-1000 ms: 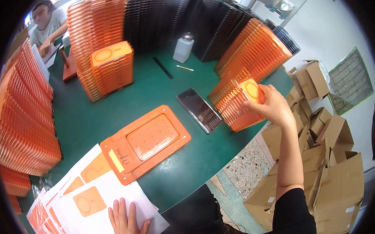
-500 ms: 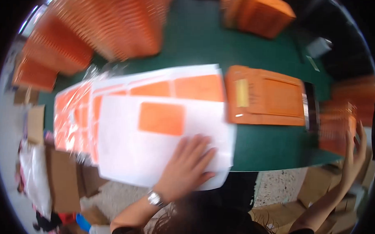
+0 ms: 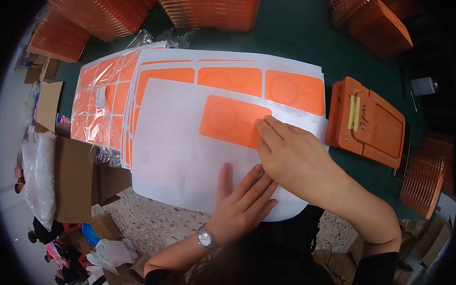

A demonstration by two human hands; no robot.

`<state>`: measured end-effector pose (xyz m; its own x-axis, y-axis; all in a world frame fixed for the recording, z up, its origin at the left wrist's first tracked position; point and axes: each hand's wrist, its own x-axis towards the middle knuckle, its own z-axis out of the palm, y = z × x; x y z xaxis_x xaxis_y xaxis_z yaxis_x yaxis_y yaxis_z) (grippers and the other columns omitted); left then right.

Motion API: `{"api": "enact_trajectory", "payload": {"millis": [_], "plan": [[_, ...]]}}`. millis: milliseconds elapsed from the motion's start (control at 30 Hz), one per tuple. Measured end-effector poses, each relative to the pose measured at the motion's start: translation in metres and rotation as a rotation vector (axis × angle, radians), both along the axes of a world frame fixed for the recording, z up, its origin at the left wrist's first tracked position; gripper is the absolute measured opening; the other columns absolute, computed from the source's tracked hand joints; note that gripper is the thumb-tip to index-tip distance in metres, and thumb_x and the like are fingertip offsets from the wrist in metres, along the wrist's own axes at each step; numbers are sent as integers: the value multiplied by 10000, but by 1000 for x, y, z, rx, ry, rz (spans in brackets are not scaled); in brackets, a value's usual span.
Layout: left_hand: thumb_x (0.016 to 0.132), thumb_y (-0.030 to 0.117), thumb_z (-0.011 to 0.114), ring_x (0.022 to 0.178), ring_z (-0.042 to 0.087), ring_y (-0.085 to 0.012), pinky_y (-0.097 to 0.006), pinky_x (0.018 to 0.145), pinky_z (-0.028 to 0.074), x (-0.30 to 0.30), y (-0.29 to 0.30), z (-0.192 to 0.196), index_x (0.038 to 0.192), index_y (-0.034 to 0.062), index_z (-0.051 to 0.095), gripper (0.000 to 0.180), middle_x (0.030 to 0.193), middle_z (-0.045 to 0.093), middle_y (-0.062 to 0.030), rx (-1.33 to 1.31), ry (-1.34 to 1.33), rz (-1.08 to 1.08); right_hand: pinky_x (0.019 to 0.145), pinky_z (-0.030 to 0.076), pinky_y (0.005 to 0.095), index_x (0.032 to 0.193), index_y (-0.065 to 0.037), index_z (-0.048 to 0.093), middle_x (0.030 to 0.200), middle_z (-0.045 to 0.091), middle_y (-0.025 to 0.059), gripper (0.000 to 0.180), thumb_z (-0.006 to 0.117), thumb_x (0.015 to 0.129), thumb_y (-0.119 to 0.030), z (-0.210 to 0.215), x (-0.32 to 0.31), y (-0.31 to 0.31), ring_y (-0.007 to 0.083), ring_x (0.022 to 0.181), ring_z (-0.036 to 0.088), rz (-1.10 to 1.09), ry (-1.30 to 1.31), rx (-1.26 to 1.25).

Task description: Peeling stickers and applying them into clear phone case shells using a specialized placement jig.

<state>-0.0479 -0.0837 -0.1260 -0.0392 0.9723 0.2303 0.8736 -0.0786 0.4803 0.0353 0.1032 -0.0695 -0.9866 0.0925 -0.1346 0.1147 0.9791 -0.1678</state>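
A white backing sheet (image 3: 162, 155) with one orange sticker (image 3: 229, 120) on it lies on top of a pile at the table's front edge. My left hand (image 3: 243, 206) rests flat on the lower part of this sheet, fingers stretched out. My right hand (image 3: 293, 150) reaches across from the right, its thumb and fingertips pinched together at the sticker's right edge. They cover that edge, so whether it is lifted cannot be seen. Beneath the top sheet are other sheets with rows of orange stickers (image 3: 295, 92), partly covered.
A plastic-wrapped pack of orange sticker sheets (image 3: 106, 95) lies at the left. An orange plastic case (image 3: 377, 122) with a yellow strip is right of the sheets. Stacks of ribbed orange plastic pieces (image 3: 207, 8) stand far back, with another (image 3: 422, 182) at right. Cardboard boxes (image 3: 73, 180) stand left.
My right hand has come from the orange stack at the far right to the sticker's right edge. My left hand still lies on the sheet. The view has shifted.
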Motion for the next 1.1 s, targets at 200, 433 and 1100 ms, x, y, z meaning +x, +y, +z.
{"api": "enact_trajectory", "payload": {"millis": [200,433,1100], "plan": [[904,247,734,1393,489,-235,-742,1108,213,0,-3,-6,1301,72,653,442,1420,583,-61,12,-35,5,971,554,383,961,94,679,1219,649,270,255,669,752,-50,6,-3,6,353,1169,657,103,-6,55],[775,190,837,1228,584,-256,-696,1176,177,2,1,-4,1078,90,748,331,1167,686,-35,45,-42,45,951,563,399,952,99,679,1187,653,292,279,671,727,-65,3,-13,0,374,1146,663,93,-62,94],[887,236,747,1348,525,-257,-733,1118,209,-3,3,0,1288,86,654,437,1413,583,-63,-18,-19,-10,690,558,376,860,5,569,948,606,154,130,657,775,-39,1,-25,9,286,785,665,-174,167,-98]]}}
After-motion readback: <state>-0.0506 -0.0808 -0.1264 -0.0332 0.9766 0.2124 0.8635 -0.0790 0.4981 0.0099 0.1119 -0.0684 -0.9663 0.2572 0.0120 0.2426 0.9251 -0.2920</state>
